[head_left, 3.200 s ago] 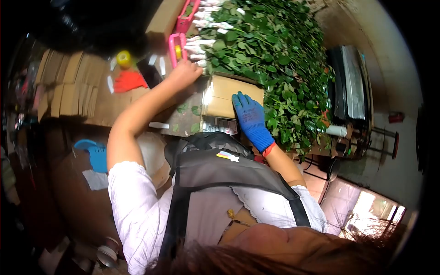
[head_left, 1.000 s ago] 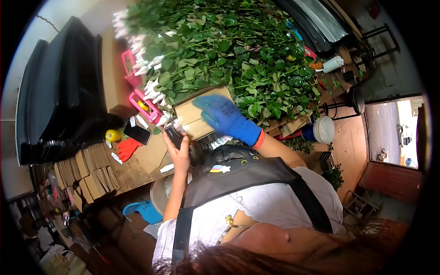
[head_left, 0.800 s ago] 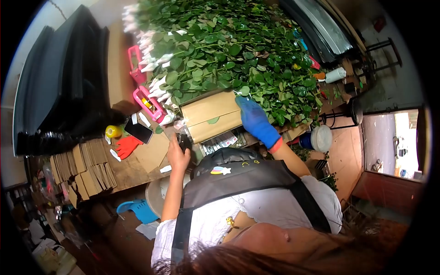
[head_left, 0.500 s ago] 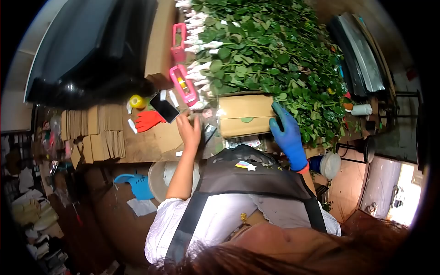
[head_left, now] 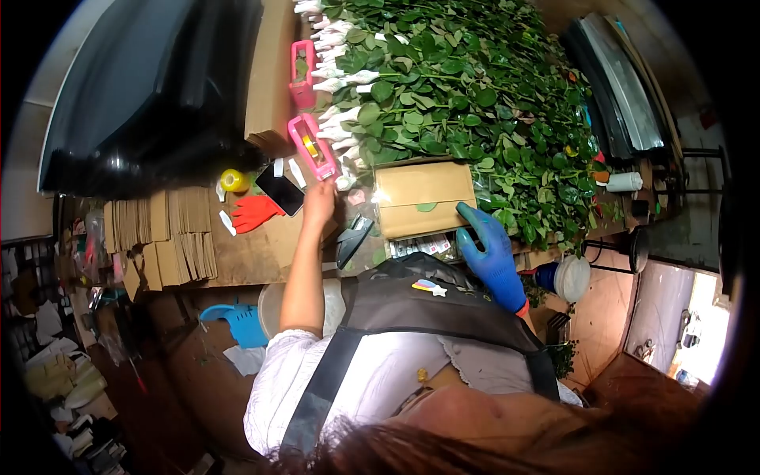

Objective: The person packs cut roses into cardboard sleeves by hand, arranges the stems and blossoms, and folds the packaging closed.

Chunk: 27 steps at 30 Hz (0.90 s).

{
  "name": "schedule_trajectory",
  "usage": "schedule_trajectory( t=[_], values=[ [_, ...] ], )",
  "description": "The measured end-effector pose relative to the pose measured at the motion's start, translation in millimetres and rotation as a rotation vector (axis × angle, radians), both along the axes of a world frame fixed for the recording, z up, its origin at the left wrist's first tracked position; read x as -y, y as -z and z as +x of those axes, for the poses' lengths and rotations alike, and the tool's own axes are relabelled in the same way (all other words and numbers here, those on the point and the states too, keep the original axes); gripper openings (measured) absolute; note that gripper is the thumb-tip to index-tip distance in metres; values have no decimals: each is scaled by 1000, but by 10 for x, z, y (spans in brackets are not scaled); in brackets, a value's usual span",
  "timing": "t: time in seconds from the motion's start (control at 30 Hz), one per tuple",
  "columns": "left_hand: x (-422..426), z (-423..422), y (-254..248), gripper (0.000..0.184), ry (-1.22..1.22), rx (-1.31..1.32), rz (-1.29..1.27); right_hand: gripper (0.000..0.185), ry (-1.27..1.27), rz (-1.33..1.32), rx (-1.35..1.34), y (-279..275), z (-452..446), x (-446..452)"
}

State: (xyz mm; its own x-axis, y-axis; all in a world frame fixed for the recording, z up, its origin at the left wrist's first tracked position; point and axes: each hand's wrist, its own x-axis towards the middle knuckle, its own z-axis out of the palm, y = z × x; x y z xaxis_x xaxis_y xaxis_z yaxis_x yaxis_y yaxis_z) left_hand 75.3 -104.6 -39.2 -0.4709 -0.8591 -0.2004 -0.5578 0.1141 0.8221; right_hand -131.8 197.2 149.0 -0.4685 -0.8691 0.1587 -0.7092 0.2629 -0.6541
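Note:
A brown paper-wrapped package point(head_left: 423, 190) lies on the workbench, with a green leaf on its top. My right hand point(head_left: 488, 249), in a blue and green glove, rests its spread fingertips on the package's right side. My bare left hand point(head_left: 319, 199) reaches to the near end of a pink tape dispenser point(head_left: 312, 146); its fingers are drawn together and what they touch is hard to see. Between my left hand and the package lies a black stapler-like tool point(head_left: 354, 240). Green leafy stems point(head_left: 451, 95) with white-wrapped heads fill the bench behind the package.
Left on the bench are a black phone point(head_left: 279, 190), a red glove point(head_left: 255, 212), a yellow tape roll point(head_left: 234, 180) and stacked cardboard pieces point(head_left: 170, 237). A second pink dispenser point(head_left: 302, 75) stands farther back. Black sleeves point(head_left: 150, 95) rise at the left; a white bucket point(head_left: 571, 277) is at the right.
The black tool, earlier in my left hand, now lies on the bench. My left hand has moved to the pink dispenser. My gloved hand has shifted down along the package's right side.

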Motion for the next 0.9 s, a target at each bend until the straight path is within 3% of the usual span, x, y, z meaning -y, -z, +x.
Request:
schedule_trajectory(
  t=[0.13,0.17,0.3,0.33,0.4,0.5,0.63,0.73,0.77,0.9],
  values=[
    [-82,-24,-18,41,74,509,-282,43,3,-13,9,-12,-53,-12],
    [-75,-13,-102,40,119,508,-256,43,-10,-23,-8,-44,-79,-17],
    [-424,-163,-1169,35,97,42,-53,42,18,-76,32,-113,-153,-53],
    [-605,-271,-1296,33,122,-164,-81,42,2,-70,32,-106,-161,-50],
    [-852,-523,-1248,37,200,-176,-148,42,-34,-64,37,-63,-162,5],
    [-1053,-913,-1196,44,344,394,-351,40,-109,-63,23,-86,-131,102],
    [-1031,-740,-1256,48,420,442,-384,40,-114,-121,-21,-142,-117,89],
    [-959,-427,-1377,50,483,470,-170,40,-83,-128,-42,-23,-162,33],
    [-919,-321,-1355,53,500,425,-162,40,-70,-118,-47,-3,-172,31],
    [-822,-170,-1129,43,399,-265,248,40,-87,-80,-5,-19,-148,75]
  ],
)
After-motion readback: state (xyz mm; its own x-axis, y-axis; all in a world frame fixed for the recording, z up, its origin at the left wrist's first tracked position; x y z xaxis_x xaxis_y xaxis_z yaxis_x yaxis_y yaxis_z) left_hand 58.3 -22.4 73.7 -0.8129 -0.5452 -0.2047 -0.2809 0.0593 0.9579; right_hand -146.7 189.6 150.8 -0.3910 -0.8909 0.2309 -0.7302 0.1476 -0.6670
